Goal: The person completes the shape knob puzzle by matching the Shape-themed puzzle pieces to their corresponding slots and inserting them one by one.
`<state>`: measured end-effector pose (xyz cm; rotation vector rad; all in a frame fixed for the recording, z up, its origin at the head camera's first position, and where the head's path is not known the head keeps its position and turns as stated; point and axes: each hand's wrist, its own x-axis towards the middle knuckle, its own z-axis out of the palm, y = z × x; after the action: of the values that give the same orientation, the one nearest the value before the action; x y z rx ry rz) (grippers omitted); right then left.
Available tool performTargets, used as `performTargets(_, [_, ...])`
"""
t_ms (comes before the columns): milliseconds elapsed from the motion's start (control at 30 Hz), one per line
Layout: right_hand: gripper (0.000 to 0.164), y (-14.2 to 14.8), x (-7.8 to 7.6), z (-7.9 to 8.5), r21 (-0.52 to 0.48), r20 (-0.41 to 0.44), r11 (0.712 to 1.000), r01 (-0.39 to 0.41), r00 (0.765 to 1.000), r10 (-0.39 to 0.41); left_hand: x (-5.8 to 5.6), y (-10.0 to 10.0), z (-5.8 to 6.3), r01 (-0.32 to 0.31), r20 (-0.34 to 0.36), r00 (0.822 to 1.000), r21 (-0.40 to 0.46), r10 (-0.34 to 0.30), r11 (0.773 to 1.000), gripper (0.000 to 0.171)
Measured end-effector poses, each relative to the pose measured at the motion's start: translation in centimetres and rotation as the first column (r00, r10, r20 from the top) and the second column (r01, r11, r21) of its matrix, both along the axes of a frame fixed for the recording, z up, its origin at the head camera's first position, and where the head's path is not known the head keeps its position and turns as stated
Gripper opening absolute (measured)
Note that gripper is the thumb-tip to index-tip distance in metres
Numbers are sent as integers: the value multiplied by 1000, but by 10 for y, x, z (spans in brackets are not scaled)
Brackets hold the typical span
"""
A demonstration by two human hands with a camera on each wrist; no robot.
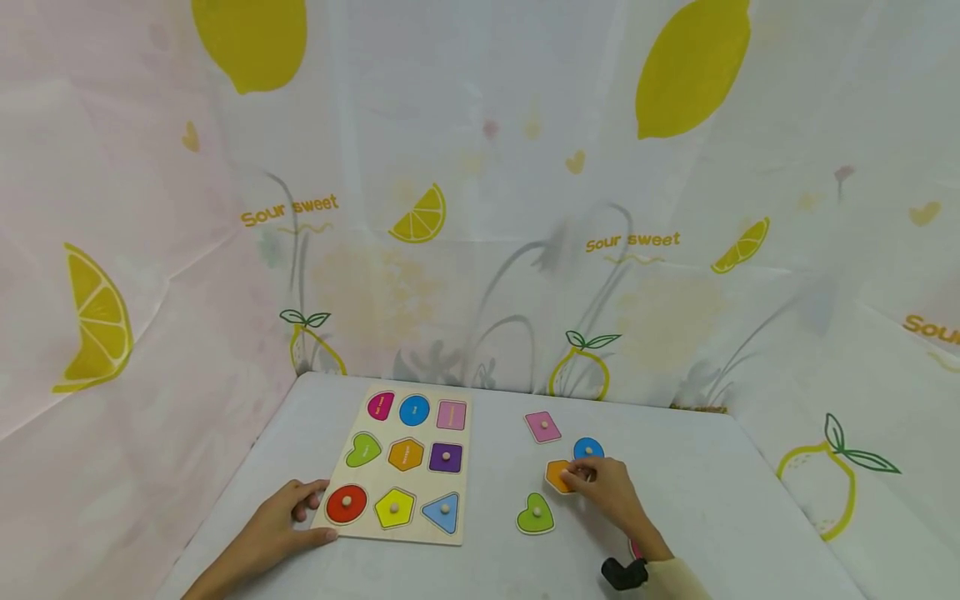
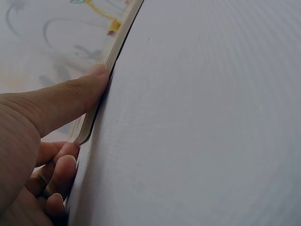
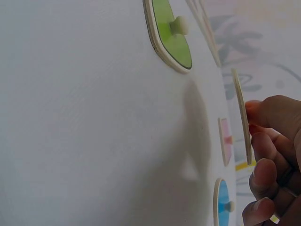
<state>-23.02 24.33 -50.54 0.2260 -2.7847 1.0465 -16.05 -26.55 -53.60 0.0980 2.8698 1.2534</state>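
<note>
A wooden shape puzzle board (image 1: 405, 535) lies on the left of the table. My left hand (image 1: 281, 521) grips its near left corner, thumb (image 2: 70, 99) against the front edge and fingers at the side. Knobbed red circle, yellow pentagon, blue triangle and purple square pieces sit in the board. To the right of it, my right hand (image 1: 611, 492) pinches an orange hexagon puzzle piece (image 1: 556, 477) by its knob. The right wrist view shows this piece edge-on, raised off the table; the fingers hide the knob.
Loose on the table are a pink piece (image 1: 543, 427), a blue circle (image 1: 588, 448) and a green heart (image 1: 536, 515). A magenta piece (image 1: 635, 548) is mostly hidden under the right wrist. Lemon-printed cloth (image 1: 480, 275) walls off the back and sides.
</note>
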Motion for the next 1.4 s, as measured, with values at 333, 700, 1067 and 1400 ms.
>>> performTargets(333, [12, -16, -7, -2, -17, -16, 999, -34, 999, 34, 0, -1, -1, 11, -11, 1000, -13, -11, 1000, 82])
performTargets(700, [15, -38, -13, -1, -25, -5, 996, -84, 996, 84, 0, -2, -2, 9, -1, 1000, -10, -9, 1000, 82])
performTargets(1067, [16, -59, -17, -1, -5, -58, 989, -150, 987, 149, 0, -3, -1, 11, -6, 1000, -7, -11, 1000, 81])
performTargets(1400, [16, -80, -28, -1, -2, -66, 979, -203, 977, 202, 1, -2, -2, 19, -18, 1000, 3, -19, 1000, 80])
